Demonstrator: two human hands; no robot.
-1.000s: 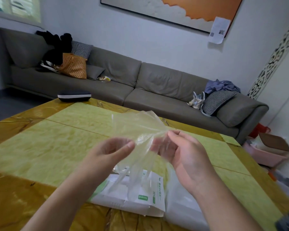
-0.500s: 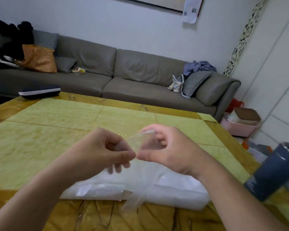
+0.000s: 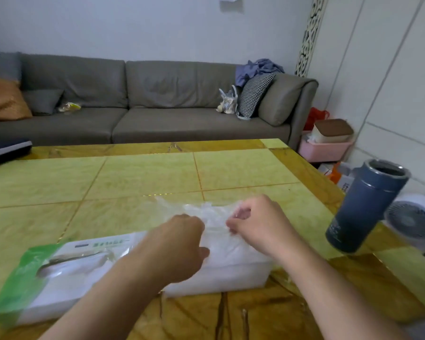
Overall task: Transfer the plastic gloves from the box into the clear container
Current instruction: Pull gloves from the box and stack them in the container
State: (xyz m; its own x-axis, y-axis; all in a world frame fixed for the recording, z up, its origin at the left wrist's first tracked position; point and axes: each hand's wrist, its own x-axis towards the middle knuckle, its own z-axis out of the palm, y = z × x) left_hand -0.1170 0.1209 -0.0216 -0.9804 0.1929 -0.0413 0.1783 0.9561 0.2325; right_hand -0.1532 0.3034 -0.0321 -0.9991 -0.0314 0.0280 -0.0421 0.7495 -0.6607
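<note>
Glove between both hands' grip

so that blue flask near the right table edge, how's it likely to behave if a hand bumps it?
The blue flask is tall and narrow, so probably tippy. Its top looks open with no lid on, so anything inside might spill. It stands near the table edge by the right hand, so a knock could send it off; as a cylinder it would likely roll.
</note>
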